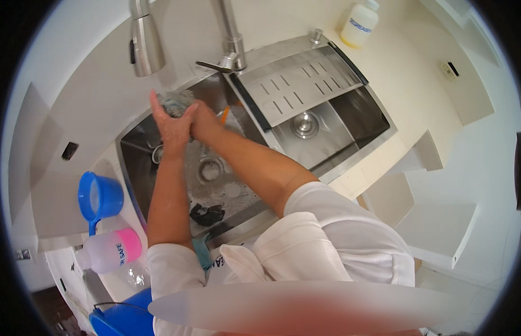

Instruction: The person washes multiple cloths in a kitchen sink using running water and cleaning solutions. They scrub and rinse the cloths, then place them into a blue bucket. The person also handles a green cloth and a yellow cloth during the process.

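Observation:
Over the far left part of the left sink basin [138,168], both my hands are together on a wet, grey wadded cloth [177,103]. My left hand [173,127] cups it from below, with one finger stretched up along its left side. At its right edge, my right hand [204,120] is closed on it, and those fingers are partly hidden. Just above my hands hangs the metal pull-down spray head [148,50]. Suds and water lie on the basin floor around the drain [209,169], with a crumpled black cloth [207,214] near the front.
A slotted metal drainboard [299,84] covers part of the right basin. The tap lever [215,66] stands behind. On the left are a blue dipper [106,196], a bottle with pink liquid [112,250] and a blue bucket [123,316]. A white bottle [359,25] stands back right.

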`<action>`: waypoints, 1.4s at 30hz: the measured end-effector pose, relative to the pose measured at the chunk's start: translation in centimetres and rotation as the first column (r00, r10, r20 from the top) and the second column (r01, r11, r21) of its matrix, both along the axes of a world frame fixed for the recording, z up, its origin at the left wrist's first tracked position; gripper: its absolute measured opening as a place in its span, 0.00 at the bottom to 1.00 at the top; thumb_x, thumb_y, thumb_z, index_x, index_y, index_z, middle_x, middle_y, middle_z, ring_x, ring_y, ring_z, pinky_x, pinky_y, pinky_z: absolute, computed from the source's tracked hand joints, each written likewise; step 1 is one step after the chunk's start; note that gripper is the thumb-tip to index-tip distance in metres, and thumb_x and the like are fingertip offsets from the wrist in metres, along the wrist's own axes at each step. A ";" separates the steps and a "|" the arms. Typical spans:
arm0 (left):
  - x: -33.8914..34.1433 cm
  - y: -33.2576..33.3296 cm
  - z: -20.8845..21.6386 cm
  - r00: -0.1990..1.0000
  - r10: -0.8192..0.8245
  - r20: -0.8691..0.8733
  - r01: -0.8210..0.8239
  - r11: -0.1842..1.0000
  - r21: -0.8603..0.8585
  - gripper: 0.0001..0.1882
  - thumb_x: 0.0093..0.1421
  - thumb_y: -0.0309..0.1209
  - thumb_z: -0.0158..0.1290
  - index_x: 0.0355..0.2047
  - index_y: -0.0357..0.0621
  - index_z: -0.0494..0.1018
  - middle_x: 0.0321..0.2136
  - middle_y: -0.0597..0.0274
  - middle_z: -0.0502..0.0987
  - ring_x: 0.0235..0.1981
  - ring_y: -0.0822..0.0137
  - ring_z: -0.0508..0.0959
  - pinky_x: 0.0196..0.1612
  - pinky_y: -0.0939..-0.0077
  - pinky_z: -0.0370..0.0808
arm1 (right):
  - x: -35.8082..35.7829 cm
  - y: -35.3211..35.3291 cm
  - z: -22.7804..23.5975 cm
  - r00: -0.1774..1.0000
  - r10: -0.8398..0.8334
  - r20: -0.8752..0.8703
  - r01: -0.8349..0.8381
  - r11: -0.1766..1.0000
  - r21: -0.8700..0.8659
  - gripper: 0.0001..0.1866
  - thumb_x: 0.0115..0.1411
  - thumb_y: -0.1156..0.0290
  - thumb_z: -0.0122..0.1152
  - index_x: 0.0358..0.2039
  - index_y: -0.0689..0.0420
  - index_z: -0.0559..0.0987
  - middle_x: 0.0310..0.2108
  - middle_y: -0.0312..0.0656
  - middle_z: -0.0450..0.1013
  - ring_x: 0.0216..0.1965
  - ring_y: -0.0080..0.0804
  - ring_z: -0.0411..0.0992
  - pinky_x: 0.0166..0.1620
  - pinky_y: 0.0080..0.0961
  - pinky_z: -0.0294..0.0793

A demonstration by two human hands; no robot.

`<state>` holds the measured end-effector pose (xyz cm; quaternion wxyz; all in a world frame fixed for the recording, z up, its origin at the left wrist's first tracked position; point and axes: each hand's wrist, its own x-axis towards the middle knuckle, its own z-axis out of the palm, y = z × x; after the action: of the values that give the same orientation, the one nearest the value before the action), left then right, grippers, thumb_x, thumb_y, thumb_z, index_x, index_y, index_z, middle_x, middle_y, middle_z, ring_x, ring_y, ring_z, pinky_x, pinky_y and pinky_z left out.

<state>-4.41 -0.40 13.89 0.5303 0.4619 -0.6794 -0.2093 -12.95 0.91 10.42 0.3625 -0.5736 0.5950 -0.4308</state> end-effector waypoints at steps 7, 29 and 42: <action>0.4 -0.5 -0.2 0.999 0.035 0.024 -0.038 0.993 0.114 0.34 0.39 0.31 0.56 0.49 0.39 0.58 0.47 0.49 0.62 0.49 0.55 0.63 0.51 0.69 0.60 | 1.6 1.4 0.2 0.981 -0.186 0.053 0.189 0.980 -0.061 0.34 0.42 0.68 0.61 0.49 0.64 0.60 0.45 0.57 0.63 0.50 0.48 0.60 0.51 0.31 0.61; 1.0 1.0 1.0 0.335 0.100 -0.937 0.455 0.853 0.254 0.29 0.45 0.23 0.47 0.51 0.48 0.57 0.44 0.55 0.65 0.44 0.56 0.67 0.48 0.63 0.65 | 0.0 -1.9 -3.1 -0.053 -0.052 0.997 -0.452 0.892 0.023 0.44 0.43 0.29 0.33 0.51 0.51 0.62 0.51 0.43 0.60 0.53 0.41 0.57 0.53 0.43 0.55; 4.5 0.7 -3.0 0.213 0.390 -0.896 0.433 0.784 0.445 0.20 0.50 0.30 0.46 0.45 0.42 0.62 0.41 0.55 0.68 0.42 0.58 0.69 0.46 0.61 0.66 | 0.4 -3.2 -0.6 0.326 0.020 0.945 -0.315 0.945 0.088 0.17 0.49 0.61 0.52 0.38 0.58 0.72 0.36 0.41 0.70 0.36 0.37 0.69 0.39 0.34 0.69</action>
<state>0.07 0.31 10.91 0.6458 0.3587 -0.0856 -0.6686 -12.53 -2.29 9.79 0.7502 -0.2305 0.2671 -0.5593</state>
